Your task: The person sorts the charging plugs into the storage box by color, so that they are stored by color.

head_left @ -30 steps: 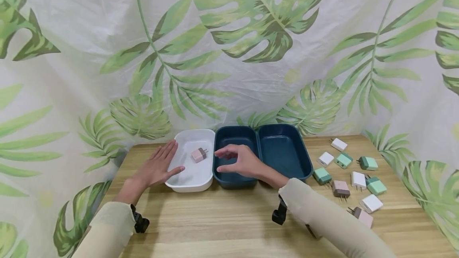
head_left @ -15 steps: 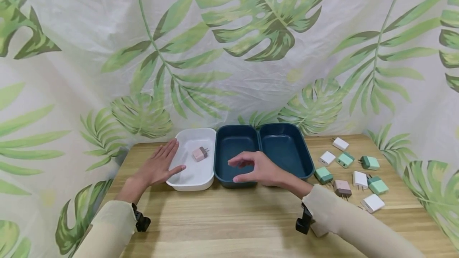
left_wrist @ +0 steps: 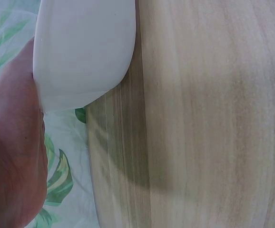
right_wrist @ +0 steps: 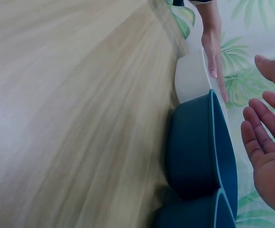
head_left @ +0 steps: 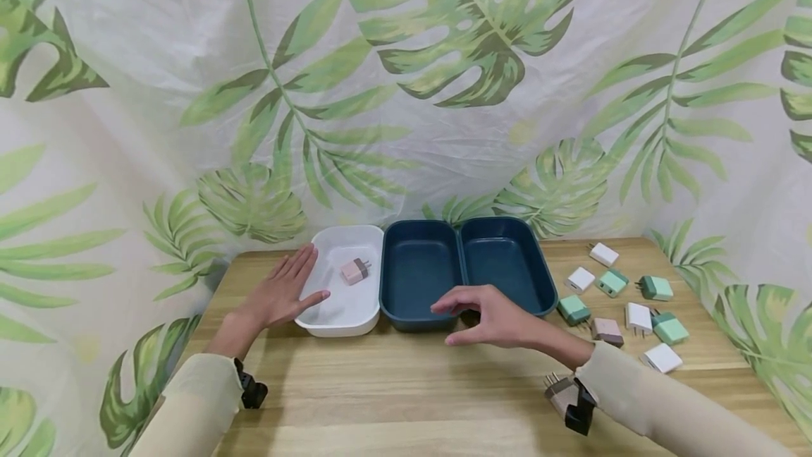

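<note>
My left hand (head_left: 273, 298) rests on the left rim of a white container (head_left: 336, 310), its fingers straight and thumb spread over the front corner. Inside that container lies one pink-and-brown plug charger (head_left: 354, 271). In the left wrist view, the hand lies along the container's white wall (left_wrist: 85, 47). My right hand (head_left: 495, 317) hovers in front of two dark blue containers, the middle one (head_left: 419, 266) and the right one (head_left: 504, 259). Its fingers are bent loosely apart from the thumb, and nothing is between them; the right wrist view shows the bare palm (right_wrist: 273, 175).
Several loose chargers lie at the table's right: white ones (head_left: 662, 358), green ones (head_left: 669, 328) and a pink-brown one (head_left: 607, 331). Another pink-brown charger (head_left: 562, 395) is partly hidden by the right wrist camera (head_left: 580, 411). A leaf-patterned cloth (head_left: 444, 161) hangs behind the wooden table (head_left: 380, 393).
My right hand has moved right and toward me, from over the middle blue container to in front of the blue pair. The left hand has stayed on the white container.
</note>
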The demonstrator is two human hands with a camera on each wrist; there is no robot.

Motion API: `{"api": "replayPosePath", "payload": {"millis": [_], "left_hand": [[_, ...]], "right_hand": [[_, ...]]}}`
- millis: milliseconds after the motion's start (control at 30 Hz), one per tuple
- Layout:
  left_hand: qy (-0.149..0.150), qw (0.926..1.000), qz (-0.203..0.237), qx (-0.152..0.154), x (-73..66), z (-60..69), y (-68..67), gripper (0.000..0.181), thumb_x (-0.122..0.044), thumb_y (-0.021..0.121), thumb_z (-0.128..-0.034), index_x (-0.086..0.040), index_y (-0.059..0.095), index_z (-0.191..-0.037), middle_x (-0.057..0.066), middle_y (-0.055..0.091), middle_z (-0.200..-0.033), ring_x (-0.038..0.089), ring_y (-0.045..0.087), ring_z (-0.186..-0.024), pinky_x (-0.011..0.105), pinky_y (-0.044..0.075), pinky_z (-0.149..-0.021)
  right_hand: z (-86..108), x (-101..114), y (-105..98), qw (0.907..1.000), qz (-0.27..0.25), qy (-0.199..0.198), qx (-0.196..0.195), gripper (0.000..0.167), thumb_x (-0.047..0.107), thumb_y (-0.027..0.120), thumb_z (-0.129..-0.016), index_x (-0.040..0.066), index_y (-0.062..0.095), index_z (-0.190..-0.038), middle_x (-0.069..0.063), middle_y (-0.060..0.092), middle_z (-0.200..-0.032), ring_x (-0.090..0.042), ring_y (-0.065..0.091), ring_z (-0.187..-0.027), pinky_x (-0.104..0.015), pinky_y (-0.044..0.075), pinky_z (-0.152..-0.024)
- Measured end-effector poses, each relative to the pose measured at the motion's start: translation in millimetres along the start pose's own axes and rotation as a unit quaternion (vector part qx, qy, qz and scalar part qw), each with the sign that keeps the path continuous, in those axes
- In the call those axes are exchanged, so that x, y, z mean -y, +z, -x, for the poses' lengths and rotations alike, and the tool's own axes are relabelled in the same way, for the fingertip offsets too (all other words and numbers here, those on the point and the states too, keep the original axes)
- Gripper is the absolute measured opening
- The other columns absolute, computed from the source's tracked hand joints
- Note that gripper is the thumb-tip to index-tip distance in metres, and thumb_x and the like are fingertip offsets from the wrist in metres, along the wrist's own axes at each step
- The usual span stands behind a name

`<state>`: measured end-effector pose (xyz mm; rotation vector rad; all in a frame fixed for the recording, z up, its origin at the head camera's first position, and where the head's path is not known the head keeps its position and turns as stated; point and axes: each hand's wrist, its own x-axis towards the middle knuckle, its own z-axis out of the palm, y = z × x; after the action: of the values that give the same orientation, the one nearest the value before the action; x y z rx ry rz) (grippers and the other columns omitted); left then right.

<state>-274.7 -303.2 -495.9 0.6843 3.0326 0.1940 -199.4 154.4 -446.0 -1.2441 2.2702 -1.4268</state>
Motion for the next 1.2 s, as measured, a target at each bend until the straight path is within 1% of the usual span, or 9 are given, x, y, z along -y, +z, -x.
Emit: {"api": "replayPosePath", "payload": {"millis": [133,267,433,533,633,733,933,1100,1200], "left_hand": [[0.002,1.0,-0.006,-0.003,0.2,-1.2,-0.9,0.1,-0.065,0.049,-0.1044,0.002,0.013,-0.168,0.021,0.008,-0.177,0.04,0.009,-0.163,0.06,0.011,-0.13],[0.003,1.0,-0.007,-0.003,-0.3,-1.8,-0.9,0.1,-0.066,0.049,-0.1044,0.002,0.013,-0.168,0.021,0.009,-0.177,0.039,0.01,-0.163,0.061,0.012,-0.13],[0.0,1.0,-0.004,0.002,-0.7,-1.2,-0.3,0.1,-0.066,0.048,-0.1046,0.001,0.011,-0.169,0.02,0.006,-0.177,0.038,0.008,-0.164,0.059,0.01,-0.13],[-0.001,1.0,-0.001,0.004,-1.2,-0.4,-0.4,0.1,-0.065,0.048,-0.1046,0.001,0.011,-0.169,0.02,0.006,-0.177,0.038,0.007,-0.164,0.059,0.009,-0.131],[-0.003,1.0,0.001,0.004,-1.9,0.5,-1.0,0.1,-0.065,0.049,-0.1045,0.001,0.011,-0.169,0.02,0.006,-0.177,0.038,0.007,-0.164,0.059,0.009,-0.13],[-0.003,1.0,0.003,0.003,-2.1,1.3,-1.3,0.1,-0.065,0.049,-0.1044,0.002,0.012,-0.168,0.02,0.007,-0.177,0.04,0.008,-0.164,0.06,0.01,-0.13],[-0.001,1.0,0.001,0.003,0.2,0.8,-0.7,0.1,-0.066,0.049,-0.1045,0.003,0.014,-0.168,0.021,0.007,-0.177,0.039,0.008,-0.164,0.06,0.01,-0.13],[-0.001,1.0,0.002,0.003,2.0,-0.2,0.5,0.1,-0.066,0.049,-0.1041,0.003,0.014,-0.168,0.02,0.007,-0.177,0.039,0.008,-0.164,0.059,0.009,-0.131],[0.0,1.0,0.003,0.002,2.0,-0.8,0.5,0.101,-0.066,0.049,-0.104,0.003,0.014,-0.168,0.02,0.007,-0.177,0.039,0.008,-0.164,0.059,0.009,-0.131]], "right_hand": [[12.4,2.2,-3.6,1.0,0.003,-0.001,0.001,0.043,0.02,0.087,-0.091,0.011,0.074,-0.131,-0.009,0.073,-0.125,-0.017,0.07,-0.111,-0.032,0.059,-0.093],[26.0,2.4,-7.1,0.9999,-0.009,0.008,0.009,0.042,0.021,0.085,-0.093,0.012,0.073,-0.132,-0.002,0.073,-0.125,-0.012,0.068,-0.112,-0.032,0.059,-0.096],[43.2,1.3,-10.6,0.9995,-0.022,0.012,0.016,0.044,0.02,0.085,-0.093,0.011,0.072,-0.134,-0.004,0.072,-0.128,-0.021,0.069,-0.116,-0.039,0.059,-0.098],[53.7,0.1,-12.1,0.9997,-0.016,0.007,0.016,0.044,0.018,0.085,-0.092,0.011,0.072,-0.134,-0.004,0.073,-0.127,-0.026,0.069,-0.115,-0.038,0.06,-0.096],[64.1,-1.0,-14.5,0.9999,-0.002,0.001,0.016,0.045,0.016,0.086,-0.091,0.01,0.072,-0.133,-0.005,0.073,-0.126,-0.025,0.07,-0.114,-0.038,0.06,-0.095],[74.4,-2.5,-17.7,0.9998,0.008,0.002,0.019,0.045,0.016,0.086,-0.091,0.011,0.071,-0.133,-0.007,0.073,-0.127,-0.023,0.07,-0.114,-0.035,0.06,-0.094],[94.9,-7.6,-24.8,0.9996,0.004,0.011,0.026,0.047,0.01,0.087,-0.089,0.009,0.071,-0.133,-0.014,0.073,-0.126,-0.02,0.07,-0.115,-0.035,0.06,-0.094],[110.7,-12.9,-31.6,0.9996,0.005,0.017,0.023,0.049,0.004,0.087,-0.087,0.006,0.071,-0.133,-0.012,0.073,-0.127,-0.016,0.069,-0.114,-0.034,0.059,-0.094],[119.9,-16.6,-34.5,0.9995,0.011,0.016,0.026,0.051,0.003,0.087,-0.086,0.006,0.07,-0.133,-0.011,0.073,-0.127,-0.019,0.069,-0.114,-0.033,0.059,-0.093]]}}
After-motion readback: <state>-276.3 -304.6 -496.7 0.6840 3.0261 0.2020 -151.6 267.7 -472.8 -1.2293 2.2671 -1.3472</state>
